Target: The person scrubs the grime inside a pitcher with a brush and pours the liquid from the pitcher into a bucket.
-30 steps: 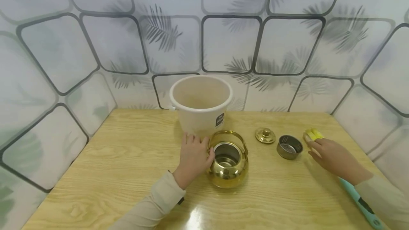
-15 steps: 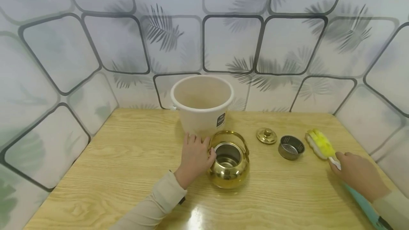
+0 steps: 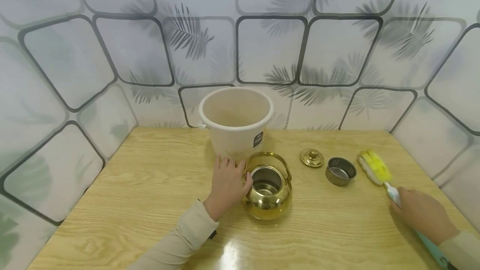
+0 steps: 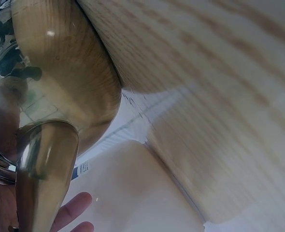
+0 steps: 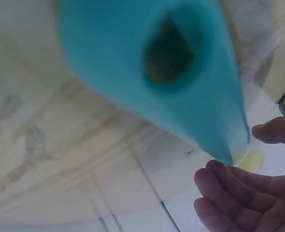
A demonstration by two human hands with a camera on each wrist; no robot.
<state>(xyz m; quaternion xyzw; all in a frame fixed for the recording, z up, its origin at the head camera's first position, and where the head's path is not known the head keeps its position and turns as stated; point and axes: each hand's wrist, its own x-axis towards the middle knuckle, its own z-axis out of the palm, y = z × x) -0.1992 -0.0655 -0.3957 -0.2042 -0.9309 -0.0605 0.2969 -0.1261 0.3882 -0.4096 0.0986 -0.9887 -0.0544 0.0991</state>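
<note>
A shiny gold kettle (image 3: pixel 268 208) stands lidless on the wooden table, its hoop handle raised. My left hand (image 3: pixel 229 183) holds it by its left side, the thumb near the rim. In the left wrist view, fingertips (image 4: pixel 76 205) show behind the spout (image 4: pixel 46 176). To the right lies a cleaning brush (image 3: pixel 376 167) with a yellow and white sponge head and a long teal handle (image 5: pixel 181 108). My right hand (image 3: pixel 423 215) grips the handle a little below the head, thumb on one side and fingers on the other. The palm hides part of the handle.
Behind the kettle, against the patterned wall, stands a cream bucket (image 3: pixel 237 137). A gold lid (image 3: pixel 312 158) with a knob and a dark perforated strainer basket (image 3: pixel 340 172) sit between kettle and brush. The wall closes in on the right side too.
My right hand has slid from the brush head back along its handle, toward the near right, uncovering the yellow head. The left hand and kettle stay in place.
</note>
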